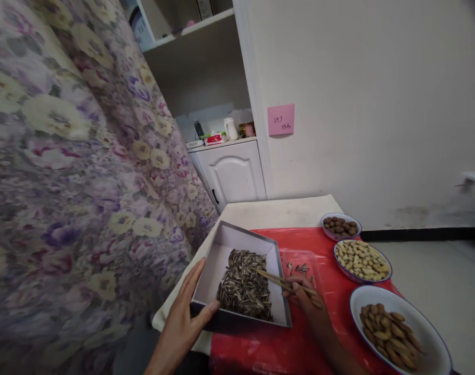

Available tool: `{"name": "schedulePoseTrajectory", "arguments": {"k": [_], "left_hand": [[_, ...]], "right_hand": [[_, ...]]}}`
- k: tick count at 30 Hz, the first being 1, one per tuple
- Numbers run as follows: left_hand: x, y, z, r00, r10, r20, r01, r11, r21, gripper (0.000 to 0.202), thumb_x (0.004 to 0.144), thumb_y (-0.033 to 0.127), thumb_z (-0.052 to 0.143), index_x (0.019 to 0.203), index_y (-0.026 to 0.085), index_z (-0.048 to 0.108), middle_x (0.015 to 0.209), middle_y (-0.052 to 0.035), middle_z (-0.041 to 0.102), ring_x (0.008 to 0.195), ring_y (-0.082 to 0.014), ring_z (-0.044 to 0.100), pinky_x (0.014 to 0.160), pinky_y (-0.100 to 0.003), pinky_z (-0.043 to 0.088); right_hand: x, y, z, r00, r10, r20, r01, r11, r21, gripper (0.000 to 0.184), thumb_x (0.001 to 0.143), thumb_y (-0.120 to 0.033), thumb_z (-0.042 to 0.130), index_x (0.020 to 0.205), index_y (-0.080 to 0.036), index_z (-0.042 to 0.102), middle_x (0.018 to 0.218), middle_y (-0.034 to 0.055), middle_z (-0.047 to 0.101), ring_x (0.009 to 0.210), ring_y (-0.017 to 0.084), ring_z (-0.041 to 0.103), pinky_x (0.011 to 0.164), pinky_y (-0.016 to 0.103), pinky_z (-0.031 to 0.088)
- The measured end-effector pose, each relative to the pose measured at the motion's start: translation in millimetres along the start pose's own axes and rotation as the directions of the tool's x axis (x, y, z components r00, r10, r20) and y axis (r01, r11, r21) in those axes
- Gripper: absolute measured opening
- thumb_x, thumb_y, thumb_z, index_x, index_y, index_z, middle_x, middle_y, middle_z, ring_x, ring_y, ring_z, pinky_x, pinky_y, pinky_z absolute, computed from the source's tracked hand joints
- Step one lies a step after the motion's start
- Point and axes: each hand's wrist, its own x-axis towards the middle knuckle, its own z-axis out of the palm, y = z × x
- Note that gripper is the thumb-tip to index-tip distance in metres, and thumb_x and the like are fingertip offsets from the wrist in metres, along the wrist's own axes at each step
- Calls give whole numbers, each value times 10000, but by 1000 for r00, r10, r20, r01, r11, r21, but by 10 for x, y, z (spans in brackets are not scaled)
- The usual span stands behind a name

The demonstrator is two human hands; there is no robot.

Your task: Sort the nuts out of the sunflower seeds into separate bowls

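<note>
A tilted cardboard box (217, 250), pale inside and dark outside, holds a heap of striped sunflower seeds (245, 284). My left hand (190, 312) grips the box's near left corner, thumb over the front rim and fingers along the side. In my right hand (303, 297) is a pair of wooden chopsticks (274, 277), their tips at the seeds in the box. Whether a seed is pinched between the tips is too small to tell. Just right of the box, a clear shallow tray (315, 260) has several loose seeds (302, 269) on it.
Along the table's right side stand bowls of round brown nuts (339, 227), peanuts (362, 260) and almond-like nuts (391, 333). A red plastic sheet (335, 297) covers part of the pale tablecloth (284, 211). A floral curtain (85, 182) hangs at left; a white cabinet (235, 174) stands behind.
</note>
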Motion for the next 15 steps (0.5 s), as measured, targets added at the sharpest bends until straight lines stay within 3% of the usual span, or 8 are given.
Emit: {"name": "schedulePoseTrajectory", "arguments": {"k": [3,5,7,11,15], "left_hand": [[-41,22,-4,989,141,-37,-140,990,34,589,847,433,624,1394,315,438,1561,-60,338,1437,-285,309,1153,-467,312],[-68,20,-45,973,229,-31,-226,970,88,345,857,399,630,1184,296,595,1543,-64,363,1402,-293,375,1095,-450,404],[-85,24,-90,949,315,19,-314,936,162,140,882,359,602,961,254,650,1512,-66,412,1383,-298,405,1044,-435,461],[-82,55,-106,905,411,107,-424,858,290,153,909,325,560,814,235,640,1383,-58,557,1407,-297,365,1017,-430,494],[-82,77,-18,877,477,63,-463,799,383,160,888,346,582,781,234,624,1293,-66,616,1442,-329,269,952,-456,539]], "right_hand": [[21,-3,-18,1000,22,-2,-22,1000,20,391,765,-565,712,872,-189,729,873,70,731,783,259,717,759,403,588],[31,-8,-17,999,37,-1,-37,999,32,400,758,-572,716,872,-188,728,867,71,736,784,262,720,760,404,588],[37,-15,-9,999,52,-1,-52,998,41,404,761,-572,715,879,-186,726,845,71,739,796,265,720,761,397,587],[30,-27,7,997,78,-14,-77,996,53,403,761,-569,717,880,-184,725,832,69,741,793,265,720,742,387,587],[0,-32,9,996,89,-30,-87,995,50,398,761,-563,721,899,-189,726,871,75,747,808,264,719,758,391,582]]}}
